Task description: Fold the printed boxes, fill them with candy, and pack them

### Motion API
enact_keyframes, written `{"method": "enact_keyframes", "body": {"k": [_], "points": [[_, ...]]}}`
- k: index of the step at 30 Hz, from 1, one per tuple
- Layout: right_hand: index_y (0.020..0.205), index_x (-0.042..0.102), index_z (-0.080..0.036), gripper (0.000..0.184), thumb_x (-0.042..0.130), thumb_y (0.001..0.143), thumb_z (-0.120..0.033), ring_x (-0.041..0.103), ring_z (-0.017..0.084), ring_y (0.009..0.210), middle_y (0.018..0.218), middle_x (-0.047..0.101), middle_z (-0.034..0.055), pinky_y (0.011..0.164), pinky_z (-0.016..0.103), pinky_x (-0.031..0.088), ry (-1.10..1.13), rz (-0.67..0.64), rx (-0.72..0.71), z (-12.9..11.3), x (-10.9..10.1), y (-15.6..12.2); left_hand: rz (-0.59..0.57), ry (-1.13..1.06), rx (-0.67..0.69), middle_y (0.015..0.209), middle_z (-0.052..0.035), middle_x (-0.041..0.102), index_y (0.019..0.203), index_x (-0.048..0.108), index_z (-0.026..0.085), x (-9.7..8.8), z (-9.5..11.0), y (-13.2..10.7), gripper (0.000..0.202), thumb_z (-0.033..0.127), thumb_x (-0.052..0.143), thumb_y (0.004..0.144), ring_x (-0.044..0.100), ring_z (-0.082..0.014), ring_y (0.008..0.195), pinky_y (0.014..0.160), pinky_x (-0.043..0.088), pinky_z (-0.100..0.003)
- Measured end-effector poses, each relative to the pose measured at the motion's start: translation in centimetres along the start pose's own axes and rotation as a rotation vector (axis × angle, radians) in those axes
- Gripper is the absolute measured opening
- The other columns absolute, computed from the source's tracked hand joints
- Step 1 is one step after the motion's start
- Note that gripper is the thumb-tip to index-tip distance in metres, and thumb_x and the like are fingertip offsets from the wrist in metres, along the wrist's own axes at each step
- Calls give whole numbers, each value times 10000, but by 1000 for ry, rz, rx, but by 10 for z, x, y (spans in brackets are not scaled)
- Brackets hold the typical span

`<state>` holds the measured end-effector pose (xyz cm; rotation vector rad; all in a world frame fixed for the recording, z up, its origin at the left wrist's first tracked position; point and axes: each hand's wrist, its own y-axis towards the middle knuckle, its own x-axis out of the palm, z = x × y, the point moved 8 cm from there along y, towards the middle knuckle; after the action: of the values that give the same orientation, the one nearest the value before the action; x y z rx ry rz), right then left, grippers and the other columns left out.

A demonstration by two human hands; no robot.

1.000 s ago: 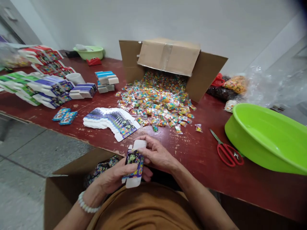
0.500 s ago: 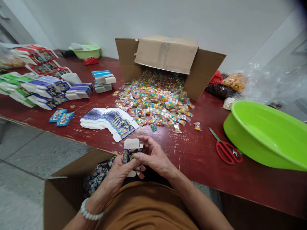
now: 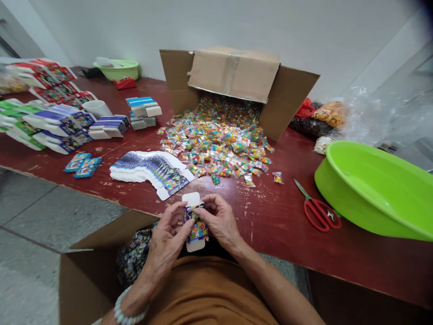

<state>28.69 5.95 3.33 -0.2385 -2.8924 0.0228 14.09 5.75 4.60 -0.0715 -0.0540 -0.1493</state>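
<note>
Both hands hold one small printed carton (image 3: 196, 228) just in front of my body, at the near edge of the red table (image 3: 270, 216). My left hand (image 3: 169, 241) grips its left side with thumb and fingers. My right hand (image 3: 219, 221) pinches its upper right part. The carton's white end flaps stick out at top and bottom. A fanned stack of flat printed cartons (image 3: 152, 171) lies just beyond the hands. Further back, a heap of small colourful candy packets (image 3: 219, 140) spills from a cardboard box lying on its side (image 3: 237, 81).
An open cardboard box (image 3: 101, 262) with filled cartons stands below the table at my left. Red scissors (image 3: 316, 207) and a big green basin (image 3: 379, 189) lie to the right. Stacks of flat cartons (image 3: 57, 117), a white cup (image 3: 96, 108) and a small green bowl (image 3: 117, 70) are at the left.
The carton has been turned in my hands and raised a little toward the table edge. My right hand has shifted from its top flap to its upper right side.
</note>
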Motion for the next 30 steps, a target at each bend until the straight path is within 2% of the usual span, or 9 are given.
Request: {"method": "enact_keyframes", "body": {"k": [4, 8, 11, 14, 17, 19, 23, 26, 30], "points": [[825, 670, -176, 269, 777, 752, -413, 595, 124, 675, 757, 683, -5, 657, 250, 463, -44, -65, 12, -1, -3, 1, -33, -9, -56, 791, 13, 672, 980, 610, 208, -3, -7, 4, 327, 426, 764, 789, 615, -145, 721, 662, 513, -233], [691, 619, -173, 370, 861, 644, -448, 519, 94, 543, 627, 629, -33, 583, 247, 447, 123, -192, 257, 17, 1, 2, -122, 62, -89, 843, 12, 663, 940, 627, 209, -5, -10, 7, 267, 454, 695, 860, 586, -133, 731, 656, 480, -220], [838, 645, -195, 451, 929, 547, -389, 537, 91, 528, 643, 641, -60, 570, 241, 464, 255, -185, 334, 23, 2, 2, -188, 128, -62, 822, 10, 656, 922, 633, 207, -3, -7, 8, 270, 469, 675, 873, 583, -136, 725, 650, 471, -221], [935, 681, -204, 487, 929, 551, -373, 582, 104, 573, 696, 684, -45, 588, 238, 476, 228, -202, 270, 18, 5, 3, -152, 36, -62, 771, 28, 655, 1013, 592, 230, -3, -5, 5, 333, 462, 737, 823, 619, -148, 727, 668, 496, -233], [753, 692, -169, 340, 887, 620, -413, 591, 109, 590, 693, 698, -3, 603, 244, 480, 96, -192, 137, 9, 4, 5, -97, -136, -172, 760, 55, 660, 1227, 476, 279, -1, -11, 0, 562, 444, 785, 787, 662, -156, 700, 660, 538, -255], [755, 704, -172, 282, 833, 708, -418, 587, 107, 577, 696, 696, 4, 586, 239, 474, -14, -172, 16, 2, 2, 5, -151, -220, -310, 802, 27, 679, 1266, 464, 266, 7, -19, -5, 580, 503, 740, 815, 687, -174, 659, 613, 560, -282], [867, 730, -183, 224, 720, 849, -405, 630, 128, 633, 865, 745, 54, 582, 248, 495, -232, -269, -132, -6, 10, 0, -260, -328, -555, 769, -25, 690, 1260, 528, 212, 21, -31, -15, 560, 632, 557, 890, 639, -179, 446, 415, 497, -279], [810, 677, -182, 234, 749, 815, -405, 630, 115, 589, 987, 764, 67, 545, 250, 506, -125, -310, -8, -4, 15, 1, -198, -331, -577, 710, -15, 683, 1262, 563, 215, 19, -35, -12, 544, 632, 511, 917, 613, -160, 407, 377, 456, -244], [786, 667, -170, 295, 835, 690, -393, 553, 90, 464, 740, 728, 5, 452, 222, 460, 109, -302, 263, -1, 22, 3, -148, -217, -468, 591, -29, 656, 1008, 692, 133, 15, -34, -4, 628, 714, 485, 889, 587, -130, 418, 405, 440, -206]]}}
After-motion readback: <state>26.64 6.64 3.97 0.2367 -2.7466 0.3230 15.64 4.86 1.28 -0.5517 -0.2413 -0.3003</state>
